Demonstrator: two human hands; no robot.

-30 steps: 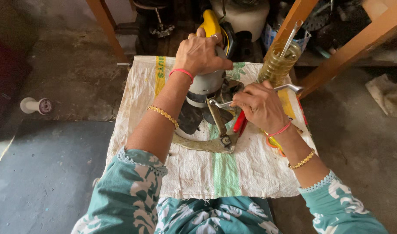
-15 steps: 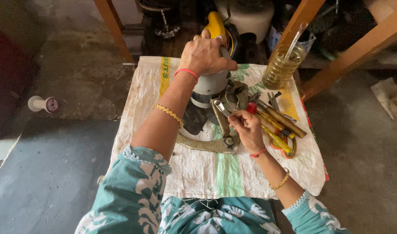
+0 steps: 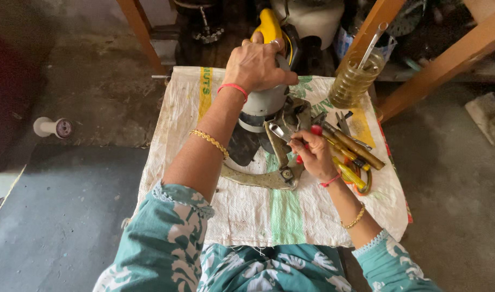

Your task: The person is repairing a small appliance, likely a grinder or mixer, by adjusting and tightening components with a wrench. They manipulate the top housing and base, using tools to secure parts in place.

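A grey and yellow power tool (image 3: 266, 103) stands on a small table covered with a white woven sack (image 3: 247, 216). My left hand (image 3: 256, 66) grips the top of the tool's grey body from above. My right hand (image 3: 312, 154) is closed on a red-handled hand tool (image 3: 314, 131), whose metal tip (image 3: 280, 131) touches the tool's metal guard and base plate (image 3: 274, 173). The handle is mostly hidden by my fingers.
Several screwdrivers and pliers (image 3: 353, 154) lie on the sack to the right. A glass jar of yellowish liquid (image 3: 355, 81) with a metal rod stands at the back right. Wooden legs (image 3: 442, 65) rise behind. A white spool (image 3: 52, 127) lies on the floor at left.
My right hand has drawn back from the tool pile and come in towards the power tool's guard, now holding the red-handled tool. My left hand has stayed on the tool's body.
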